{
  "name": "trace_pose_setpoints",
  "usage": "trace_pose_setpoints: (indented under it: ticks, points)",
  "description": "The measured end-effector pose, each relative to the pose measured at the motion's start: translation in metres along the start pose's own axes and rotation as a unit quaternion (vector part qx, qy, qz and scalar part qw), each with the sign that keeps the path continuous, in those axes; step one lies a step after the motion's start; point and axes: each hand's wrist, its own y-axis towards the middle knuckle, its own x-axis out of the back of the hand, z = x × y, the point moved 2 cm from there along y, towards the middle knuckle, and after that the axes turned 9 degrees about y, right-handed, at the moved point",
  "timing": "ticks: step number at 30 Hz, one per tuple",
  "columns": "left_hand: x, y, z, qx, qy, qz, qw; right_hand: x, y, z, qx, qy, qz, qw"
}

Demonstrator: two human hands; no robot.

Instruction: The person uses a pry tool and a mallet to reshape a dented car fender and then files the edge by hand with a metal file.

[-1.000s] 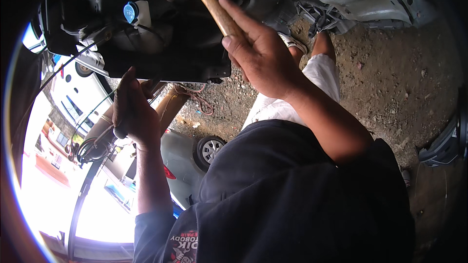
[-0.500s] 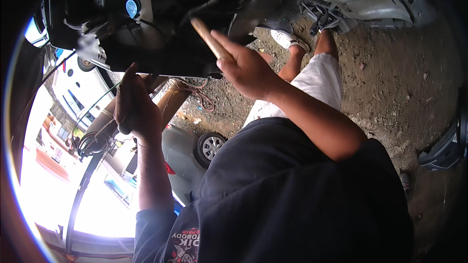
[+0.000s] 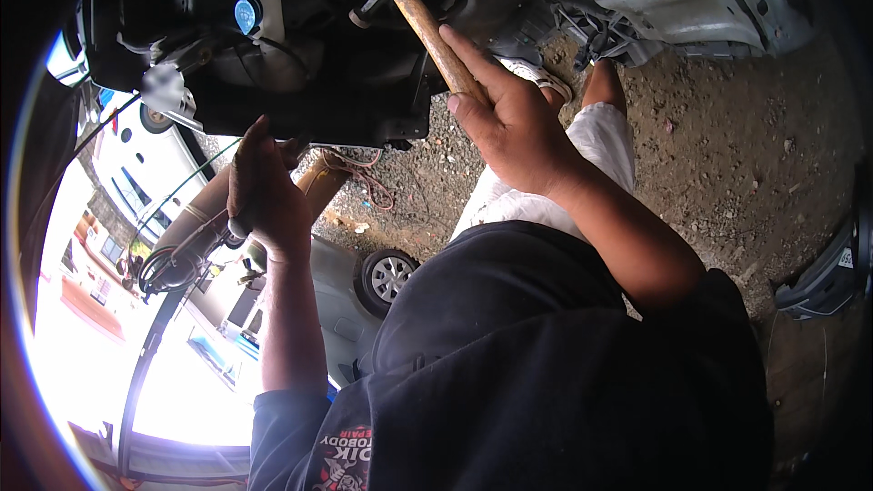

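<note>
My right hand point(image 3: 509, 136) is shut on the worn wooden handle of a hammer point(image 3: 427, 32), its dark head raised at the top among the black parts under the vehicle. My left hand point(image 3: 273, 191) is closed near the lower edge of a black panel point(image 3: 346, 114), with something dark in or against it that I cannot make out. Above that panel sits a pale reservoir point(image 3: 271, 16) with a blue cap point(image 3: 247, 14).
Bare white metal bodywork point(image 3: 691, 0) is at the upper right over the gravel ground point(image 3: 718, 145). Yellowish cylinders point(image 3: 323, 182) with hoses stand left, near a white vehicle point(image 3: 136, 164) and a grey car point(image 3: 336, 282). A dark moulded part point(image 3: 809, 282) lies far right.
My right hand with the hammer dipped half a second ago and is now raised again, a little further right. My left hand has shifted slightly right.
</note>
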Motion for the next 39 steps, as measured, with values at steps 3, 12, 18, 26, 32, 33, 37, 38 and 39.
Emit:
trace_pose_setpoints:
  ticks: [3, 12, 18, 26, 32, 33, 37, 38, 39]
  points:
    - [-0.008, -0.004, -0.019, 0.065, -0.146, 0.015, 0.987, 0.001, -0.001, 0.01, 0.046, -0.026, -0.01, 0.999]
    - [-0.029, -0.02, -0.02, 0.008, -0.15, -0.001, 0.989, -0.014, 0.007, 0.018, 0.167, -0.019, -0.11, 0.98]
    - [-0.005, -0.012, -0.047, -0.095, -0.198, 0.004, 0.976, -0.041, 0.0, -0.019, -0.078, -0.016, 0.085, 0.993]
    - [-0.061, -0.053, -0.052, -0.092, -0.237, -0.002, 0.967, -0.026, -0.033, 0.056, -0.185, -0.236, 0.033, 0.953]
    - [-0.092, -0.077, -0.099, -0.038, -0.261, -0.084, 0.961, -0.001, -0.05, 0.12, -0.211, -0.405, -0.001, 0.889]
    - [-0.097, -0.076, -0.104, -0.028, -0.282, -0.087, 0.955, 0.0, -0.05, 0.127, -0.214, -0.425, -0.01, 0.88]
    - [-0.097, -0.074, -0.106, -0.002, -0.276, -0.087, 0.957, -0.013, -0.043, 0.147, -0.219, -0.482, 0.021, 0.848]
    - [-0.095, -0.073, -0.107, 0.002, -0.281, -0.092, 0.955, -0.015, -0.043, 0.149, -0.216, -0.489, 0.018, 0.845]
    - [-0.093, -0.072, -0.102, 0.006, -0.282, -0.094, 0.955, -0.019, -0.04, 0.149, -0.213, -0.492, 0.019, 0.844]
